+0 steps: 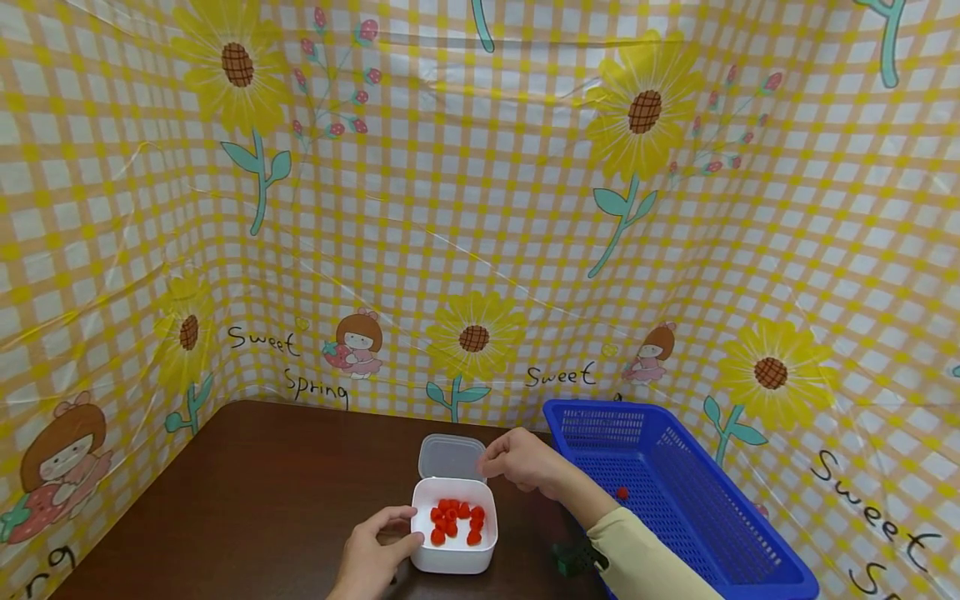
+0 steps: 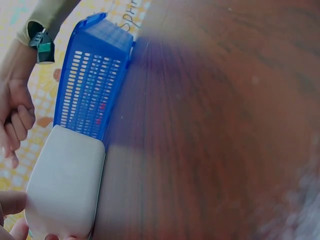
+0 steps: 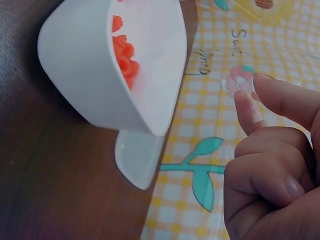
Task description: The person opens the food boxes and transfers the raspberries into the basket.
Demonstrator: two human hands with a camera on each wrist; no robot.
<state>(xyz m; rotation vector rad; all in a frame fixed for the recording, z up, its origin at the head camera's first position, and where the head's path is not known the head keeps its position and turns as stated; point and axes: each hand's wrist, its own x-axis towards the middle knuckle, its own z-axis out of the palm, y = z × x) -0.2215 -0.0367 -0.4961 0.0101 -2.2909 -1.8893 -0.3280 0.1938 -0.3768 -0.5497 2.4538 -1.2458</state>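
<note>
A square white box (image 1: 453, 560) stands on the table with several red toy raspberries (image 1: 451, 527) inside. My left hand (image 1: 377, 550) holds the box at its left side, the thumb near the front corner and a finger farther back at the rim. Behind the box lies a translucent lid (image 1: 452, 457). Above the box's back right corner hovers my right hand (image 1: 527, 461). In the right wrist view its thumb and index fingertips are a little apart with nothing between them, while the other fingers (image 3: 265, 175) curl in.
A blue slatted basket (image 1: 675, 475) stands along the right side, one red raspberry (image 1: 622, 493) showing in it. The right forearm crosses the basket's near left edge. A dark band with a green part (image 1: 572, 560) is at the right wrist. Checkered cloth (image 1: 480, 208) surrounds the dark table (image 1: 262, 500).
</note>
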